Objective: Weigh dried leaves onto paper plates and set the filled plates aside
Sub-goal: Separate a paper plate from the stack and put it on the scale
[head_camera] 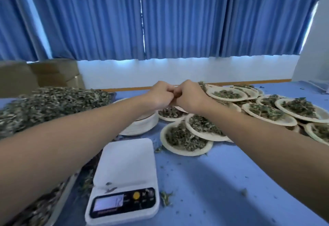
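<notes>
At your far left, cardboard boxes (53,72) stand at the back edge of the worktop (213,181). In front of them a big heap of dried leaves (53,103) fills a tray (65,199) that runs down past your left forearm.

Just right of the heap sits a stack of empty paper plates (140,126), partly hidden under your left wrist. Nearer to you stands the white scale (124,165). Its platform carries no plate, only a few leaf bits near its front edge. The display is lit, but the digits are too blurred to read with certainty.

Above the far side of the stack your left hand (160,95) and your right hand (188,95) meet knuckle to knuckle. Both have their fingers curled inward. I cannot tell whether they pinch anything between them, since the backs of your hands hide the fingertips.

Right of your hands the filled paper plates (187,152) spread across the worktop to the right edge of view. Each holds a mound of leaves. Many overlap, with the rims of some resting on their neighbours. The nearest one lies just right of the scale's far corner.

Loose leaf crumbs (166,196) are scattered over the blue surface beside the scale and beneath your right forearm. Blue curtains (178,21) hang behind everything.
</notes>
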The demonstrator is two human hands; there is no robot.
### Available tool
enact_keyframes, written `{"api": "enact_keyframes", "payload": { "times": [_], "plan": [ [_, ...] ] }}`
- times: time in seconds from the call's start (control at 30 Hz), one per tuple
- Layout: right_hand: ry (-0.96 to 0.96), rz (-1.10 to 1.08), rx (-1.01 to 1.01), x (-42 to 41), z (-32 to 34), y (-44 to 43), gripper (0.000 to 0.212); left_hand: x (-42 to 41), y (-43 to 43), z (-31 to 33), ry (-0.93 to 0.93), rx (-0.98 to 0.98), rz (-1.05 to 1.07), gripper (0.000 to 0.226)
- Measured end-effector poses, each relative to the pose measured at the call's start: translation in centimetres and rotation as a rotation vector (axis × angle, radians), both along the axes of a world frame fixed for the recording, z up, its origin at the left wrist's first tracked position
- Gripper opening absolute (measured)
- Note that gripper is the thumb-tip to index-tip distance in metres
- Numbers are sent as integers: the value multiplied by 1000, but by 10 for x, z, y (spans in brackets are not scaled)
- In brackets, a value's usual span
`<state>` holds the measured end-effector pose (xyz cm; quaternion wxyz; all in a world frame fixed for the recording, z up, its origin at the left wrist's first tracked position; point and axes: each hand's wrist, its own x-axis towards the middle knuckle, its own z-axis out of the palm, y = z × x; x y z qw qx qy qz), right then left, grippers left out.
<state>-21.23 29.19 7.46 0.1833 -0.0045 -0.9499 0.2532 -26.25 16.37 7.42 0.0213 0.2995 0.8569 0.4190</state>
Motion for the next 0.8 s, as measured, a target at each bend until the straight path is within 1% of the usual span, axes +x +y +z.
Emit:
{"api": "enact_keyframes", "payload": {
  "times": [0.03, 0.1, 0.13, 0.17, 0.23, 0.27, 0.33, 0.4, 0.57, 0.7, 0.8],
  "plan": [
    [5, 49, 6, -6, -3, -17, 22, -5, -22, -1, 17, -25, 5, 34],
    [20, 139, 48, -14, -8, -45, 16, -14, -63, -5, 90, -108, 37, 27],
    [23, 180, 73, -18, -10, -56, 18, -18, -81, -6, 138, -158, 45, 23],
    [29, 220, 106, -22, -12, -65, 25, -20, -97, -8, 175, -201, 47, 21],
    [46, 278, 200, -28, -13, -80, 44, -23, -124, -14, 246, -289, 54, 22],
    [41, 299, 250, -30, -13, -84, 48, -24, -135, -18, 285, -331, 60, 23],
    [-7, 325, 323, -34, -16, -90, 42, -25, -154, -25, 351, -390, 49, 24],
    [-48, 353, 355, -35, -20, -94, 39, -26, -166, -29, 366, -451, 14, 26],
    [-74, 368, 488, -33, -21, -97, 46, -26, -171, -34, 450, -504, -61, 28],
    [-83, 383, 617, -29, -17, -96, 42, -28, -168, -31, 547, -465, -91, 25],
    [-82, 380, 701, -27, -15, -97, 42, -27, -168, -29, 550, -460, -117, 25]
  ]
}}
